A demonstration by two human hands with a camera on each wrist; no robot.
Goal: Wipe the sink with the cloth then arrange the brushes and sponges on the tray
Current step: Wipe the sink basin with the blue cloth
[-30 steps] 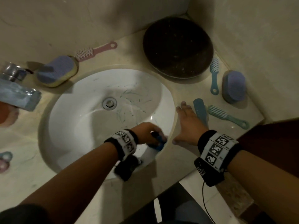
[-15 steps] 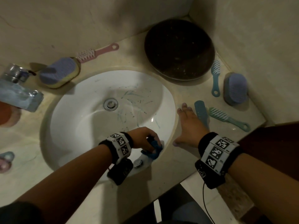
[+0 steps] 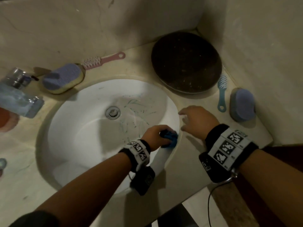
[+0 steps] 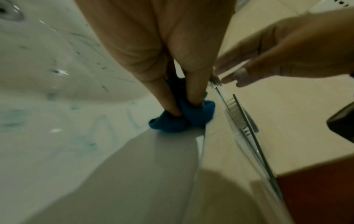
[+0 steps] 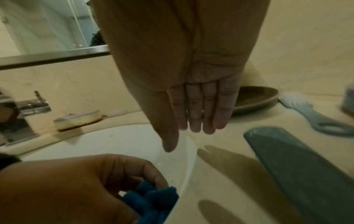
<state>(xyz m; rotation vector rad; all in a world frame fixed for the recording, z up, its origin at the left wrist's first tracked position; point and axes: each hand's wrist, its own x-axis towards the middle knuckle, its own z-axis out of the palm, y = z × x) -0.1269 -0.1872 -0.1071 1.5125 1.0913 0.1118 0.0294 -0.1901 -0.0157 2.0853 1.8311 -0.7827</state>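
The white sink (image 3: 85,128) has teal streaks around its drain. My left hand (image 3: 161,135) grips a bunched blue cloth (image 3: 171,140) and presses it on the basin's near right wall, just under the rim; the left wrist view shows two fingers dug into the cloth (image 4: 184,119). My right hand (image 3: 196,122) hovers open over the counter right of the rim, fingers straight (image 5: 191,113). A dark round tray (image 3: 185,61) sits at the back right. Around it lie a teal brush (image 3: 222,94), a purple sponge (image 3: 244,104), a pink brush (image 3: 103,60) and a second sponge (image 3: 63,77).
A chrome tap (image 3: 18,95) stands at the left, with an orange object (image 3: 6,118) beside it. Another teal brush handle (image 5: 298,166) lies under my right wrist. Walls close the back and right; the counter's front edge (image 3: 213,185) drops off near my right forearm.
My right hand has lifted off the counter and now hides the two teal brushes near it. The left hand has rubbed the cloth a short way along the basin's near wall.
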